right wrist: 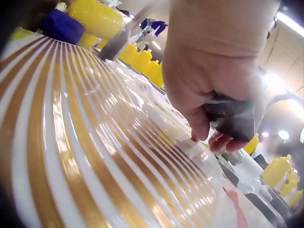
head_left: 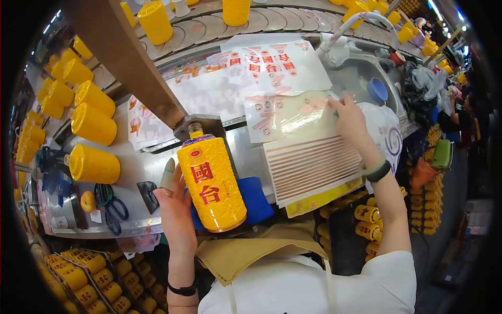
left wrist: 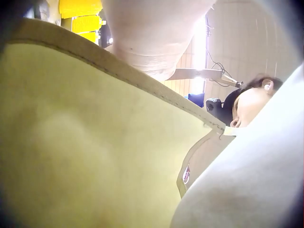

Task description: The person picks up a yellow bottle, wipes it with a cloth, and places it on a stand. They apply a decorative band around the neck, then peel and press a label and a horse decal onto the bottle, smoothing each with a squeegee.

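Observation:
A yellow bottle [head_left: 212, 183] with red characters leans, neck up, against a dark holder [head_left: 228, 149]. Along its left side my left hand [head_left: 177, 212] rests with fingers extended; one finger wears a pale cover. My left fingers are out of sight in the left wrist view, where only the wrist [left wrist: 152, 38] shows. My right hand [head_left: 355, 125] pinches the upper right edge of a pale glossy sheet [head_left: 303, 118]. In the right wrist view, the fingers of my right hand [right wrist: 218, 95] are bent, with something dark [right wrist: 232, 118] across them that I cannot identify.
A sheet with brown stripes [head_left: 308, 170] lies nearest my body. Printed label sheets [head_left: 269, 65] lie behind. Scissors [head_left: 114, 209] and several yellow bottles [head_left: 94, 164] stand or lie left. A wooden post [head_left: 123, 57] slants across. A sink holds a blue cup [head_left: 376, 91]; a conveyor [head_left: 272, 21] runs behind.

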A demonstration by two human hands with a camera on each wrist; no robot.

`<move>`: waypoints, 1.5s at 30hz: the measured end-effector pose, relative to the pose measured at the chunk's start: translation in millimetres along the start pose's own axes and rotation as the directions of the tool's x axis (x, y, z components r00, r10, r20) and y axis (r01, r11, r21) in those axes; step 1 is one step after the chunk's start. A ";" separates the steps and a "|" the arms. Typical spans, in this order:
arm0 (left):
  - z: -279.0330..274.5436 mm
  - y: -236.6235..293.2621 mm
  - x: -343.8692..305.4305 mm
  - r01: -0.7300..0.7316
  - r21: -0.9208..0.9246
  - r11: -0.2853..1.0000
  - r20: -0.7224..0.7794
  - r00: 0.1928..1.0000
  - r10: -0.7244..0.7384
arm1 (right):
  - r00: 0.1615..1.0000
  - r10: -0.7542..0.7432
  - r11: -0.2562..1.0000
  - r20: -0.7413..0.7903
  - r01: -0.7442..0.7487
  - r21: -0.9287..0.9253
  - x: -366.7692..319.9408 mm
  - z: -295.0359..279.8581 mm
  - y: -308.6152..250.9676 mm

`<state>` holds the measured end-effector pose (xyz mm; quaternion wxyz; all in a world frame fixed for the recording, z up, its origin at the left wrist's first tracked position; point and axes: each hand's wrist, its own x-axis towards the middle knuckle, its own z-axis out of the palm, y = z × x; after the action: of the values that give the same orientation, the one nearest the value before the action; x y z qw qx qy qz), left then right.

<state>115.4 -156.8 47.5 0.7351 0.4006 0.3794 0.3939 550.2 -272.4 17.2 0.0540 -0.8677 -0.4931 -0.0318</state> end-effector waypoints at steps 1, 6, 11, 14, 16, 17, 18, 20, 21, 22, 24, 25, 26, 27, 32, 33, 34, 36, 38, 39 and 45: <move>0.1 0.1 1.0 0.008 -0.003 1.000 -0.011 1.000 -0.008 | 1.000 0.005 1.000 0.000 -0.005 -0.002 6.8 4.4 12.9; 4.3 2.0 -1.4 0.002 0.012 1.000 -0.022 1.000 -0.001 | 0.997 0.072 0.977 -0.021 -0.066 0.201 60.7 26.6 66.8; 3.2 -0.2 -3.1 0.004 -0.003 1.000 -0.033 0.999 -0.004 | 0.841 0.130 0.750 0.525 -0.429 0.502 92.1 5.3 66.4; 3.9 0.2 -3.6 -0.002 0.011 1.000 -0.047 0.999 0.003 | 0.848 0.107 0.688 0.519 -0.440 0.577 101.6 17.8 79.6; 3.7 0.1 -3.4 -0.004 0.025 1.000 -0.046 0.999 0.005 | 0.906 0.178 0.731 0.385 -0.383 0.565 100.3 17.1 75.8; 3.6 -0.8 -3.1 -0.010 0.020 1.000 -0.044 0.999 0.011 | 0.905 0.178 0.730 0.386 -0.384 0.565 100.2 20.7 78.7; 3.6 -1.6 -2.6 -0.015 0.014 1.000 -0.042 0.999 0.016 | 0.955 0.175 0.828 0.242 -0.275 0.488 99.6 26.3 82.7; 2.6 -2.5 -1.6 -0.002 -0.004 1.000 -0.045 0.999 0.001 | 0.984 0.147 0.907 0.098 -0.174 0.383 96.2 27.5 83.6; 1.8 -2.7 -1.3 0.009 -0.022 1.000 -0.048 0.999 -0.010 | 0.987 0.146 0.918 0.061 -0.158 0.364 90.0 19.1 76.3; 1.6 -2.4 -0.9 0.011 -0.022 1.000 -0.049 0.999 -0.012 | 0.989 0.143 0.928 0.024 -0.142 0.345 84.2 10.1 69.2; 1.9 -1.6 0.4 0.003 -0.016 1.000 -0.046 0.999 -0.004 | 0.994 0.106 0.944 0.017 -0.106 0.311 74.6 -8.7 57.2; 1.1 -2.2 1.1 0.005 -0.018 1.000 -0.045 0.999 -0.006 | 0.998 0.069 0.959 0.009 -0.069 0.276 70.9 -16.0 54.8; -0.4 -3.3 1.8 0.007 -0.020 1.000 -0.047 0.999 -0.008 | 0.997 0.071 0.960 0.010 -0.071 0.273 68.1 -20.0 55.6; -1.1 -4.1 2.4 0.009 -0.022 1.000 -0.049 0.999 -0.010 | 0.998 0.065 0.946 0.012 -0.065 0.317 65.7 -23.2 56.8; 1.3 -3.5 3.5 0.019 -0.042 0.999 -0.084 0.996 -0.022 | 0.996 0.062 0.930 0.060 -0.079 0.358 61.7 -50.0 47.3; 1.9 -2.4 3.0 0.008 -0.038 0.999 -0.070 0.997 -0.011 | 0.998 0.037 0.932 0.041 -0.049 0.359 60.2 -52.4 44.7; 2.0 -2.0 2.8 0.007 -0.040 0.999 -0.073 0.997 -0.010 | 1.000 0.010 0.932 0.023 -0.018 0.361 59.4 -55.2 41.3; 2.1 -2.0 2.0 -0.004 -0.058 0.998 -0.051 0.999 0.001 | 0.999 0.003 0.937 0.045 -0.018 0.348 58.2 -68.2 27.0; 2.3 -2.1 2.6 -0.009 -0.049 0.999 -0.051 0.999 0.006 | 0.998 0.001 0.943 0.065 -0.023 0.333 59.4 -75.3 22.9; 2.5 -1.8 3.5 -0.014 -0.039 0.999 -0.048 0.999 0.012 | 0.999 0.034 0.932 0.042 -0.047 0.359 63.3 -77.4 24.4; -2.1 -3.0 4.4 0.034 -0.030 0.999 -0.125 0.991 -0.038 | 0.963 0.124 0.970 -0.241 -0.066 0.235 110.0 -30.2 91.0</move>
<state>116.2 -153.4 43.0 0.7223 0.3577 0.4265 0.4105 684.6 -228.7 53.5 0.2159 -0.8675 -0.4402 -0.0838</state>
